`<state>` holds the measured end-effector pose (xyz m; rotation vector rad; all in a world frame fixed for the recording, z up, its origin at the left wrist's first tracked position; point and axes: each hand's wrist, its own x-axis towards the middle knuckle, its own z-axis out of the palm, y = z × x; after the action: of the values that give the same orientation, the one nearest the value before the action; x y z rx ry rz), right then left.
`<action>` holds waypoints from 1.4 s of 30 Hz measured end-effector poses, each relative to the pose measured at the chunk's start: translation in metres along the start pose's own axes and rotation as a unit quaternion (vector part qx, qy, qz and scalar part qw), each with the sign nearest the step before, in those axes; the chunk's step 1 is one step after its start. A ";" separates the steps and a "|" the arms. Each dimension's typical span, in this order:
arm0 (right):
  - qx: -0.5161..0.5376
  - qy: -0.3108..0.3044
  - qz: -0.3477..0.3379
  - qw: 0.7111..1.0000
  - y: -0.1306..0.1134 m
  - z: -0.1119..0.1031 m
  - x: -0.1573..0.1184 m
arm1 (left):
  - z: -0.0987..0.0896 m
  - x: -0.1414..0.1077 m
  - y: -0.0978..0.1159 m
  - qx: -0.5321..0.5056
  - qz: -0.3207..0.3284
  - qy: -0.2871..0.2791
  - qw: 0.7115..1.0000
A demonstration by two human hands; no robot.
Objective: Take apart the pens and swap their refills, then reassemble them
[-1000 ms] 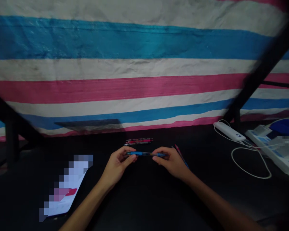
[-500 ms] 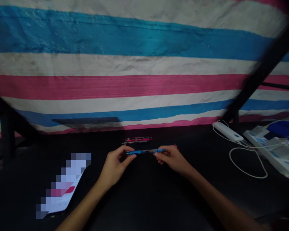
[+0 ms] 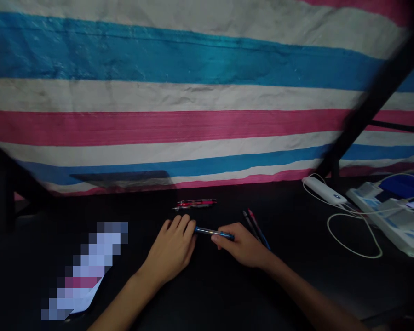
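A blue pen (image 3: 210,232) with a clear barrel is held between both hands over the black tabletop. My left hand (image 3: 175,239) is wrapped round its left end, back of the hand up, so that end is hidden. At the other end, my right hand (image 3: 239,241) pinches the pen between thumb and fingers. Just beyond my left hand lies a row of several pens (image 3: 196,203), red and dark. Two or more pens (image 3: 253,224), one red and one dark, lie slanted beside my right hand, partly covered by it.
A lit phone (image 3: 89,271), partly blurred out, lies at left. On the right are a white stick-shaped device (image 3: 326,191), a looped white cable (image 3: 355,253) and a power strip (image 3: 389,220). A striped sheet (image 3: 179,128) hangs behind, between dark slanted bars (image 3: 372,101).
My left hand has gone from a fingertip pinch to a closed grip round the pen's left end. Both hands came slightly nearer, and the pen now tilts down to the right.
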<state>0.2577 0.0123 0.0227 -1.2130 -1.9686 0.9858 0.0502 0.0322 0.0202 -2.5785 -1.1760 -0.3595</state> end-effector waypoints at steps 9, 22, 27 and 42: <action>0.181 -0.125 0.131 0.967 -0.002 0.000 -0.001 | 0.012 0.002 0.007 0.025 -0.016 0.094 0.995; -0.150 -0.030 -0.056 0.987 -0.003 0.006 -0.004 | 0.020 -0.002 0.004 0.031 -0.054 0.006 0.998; -0.213 -0.021 -0.086 0.973 0.004 0.001 -0.001 | 0.011 0.000 0.002 -0.064 -0.058 -0.019 0.996; 0.189 0.043 0.103 0.976 0.016 -0.019 0.007 | 0.007 -0.001 -0.027 -0.426 -0.142 0.153 0.880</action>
<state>0.2772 0.0281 0.0203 -1.2301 -1.5204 1.3172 0.0299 0.0506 0.0174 -2.8103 -1.5005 -1.6057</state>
